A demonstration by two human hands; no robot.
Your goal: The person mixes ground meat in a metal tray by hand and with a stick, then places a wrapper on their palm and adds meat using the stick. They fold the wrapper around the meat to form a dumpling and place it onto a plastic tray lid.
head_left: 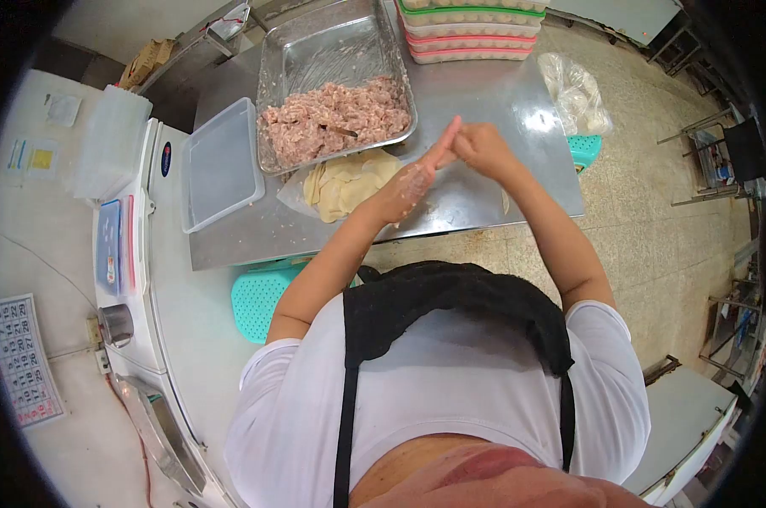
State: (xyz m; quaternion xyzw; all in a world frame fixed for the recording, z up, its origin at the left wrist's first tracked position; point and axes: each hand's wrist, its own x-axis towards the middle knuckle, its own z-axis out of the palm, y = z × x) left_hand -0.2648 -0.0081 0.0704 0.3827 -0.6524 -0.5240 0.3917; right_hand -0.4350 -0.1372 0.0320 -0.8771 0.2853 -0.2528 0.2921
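My left hand (412, 182) is held over the front part of the steel table (484, 199), with whitish residue on it and its fingers stretched out toward the upper right. Against those fingers is my right hand (482, 151), its own fingers curled closed; whatever lies between the hands is hidden. Just left of my left hand, a pile of flat, pale dough wrappers (340, 186) rests on a plastic sheet. Behind the wrappers, a metal tray (315, 59) contains pink ground meat (336, 118), with a dark-handled utensil (339, 129) stuck in it.
A clear plastic container (222, 165) lies at the table's left end. Stacked trays with green and pink rims (472, 38) stand at the back. Turquoise stools (268, 300) sit by the table. A bag of pale items (573, 93) is at the right, a white freezer (192, 339) at the left.
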